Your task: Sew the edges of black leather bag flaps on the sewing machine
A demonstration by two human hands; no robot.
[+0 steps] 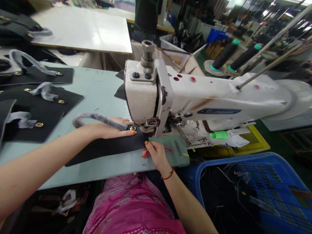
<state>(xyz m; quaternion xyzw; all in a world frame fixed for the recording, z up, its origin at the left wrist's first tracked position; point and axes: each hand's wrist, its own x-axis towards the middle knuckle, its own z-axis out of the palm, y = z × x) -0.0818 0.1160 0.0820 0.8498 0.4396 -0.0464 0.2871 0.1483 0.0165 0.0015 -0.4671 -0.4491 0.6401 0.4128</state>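
A black bag panel (114, 146) lies on the pale green sewing table, its right end by the needle area of a white sewing machine (142, 94). My left hand (109, 129) rests flat on the panel, fingers stretched toward the needle, thumb beside a gold metal fitting (133, 128). A plastic-wrapped handle (97, 117) arches up from the panel just behind that hand. At the panel's right front corner, my right hand (155, 152) pinches the edge between thumb and curled fingers. Its lower fingers are partly hidden.
More black panels (46, 120) with wrapped handles lie at the left. A blue basket (203, 165) holding black pieces stands at the lower right. Under the machine arm is a yellow tray (260, 138). Thread cones (224, 55) stand behind. A person (147, 16) stands beyond the white table (85, 29).
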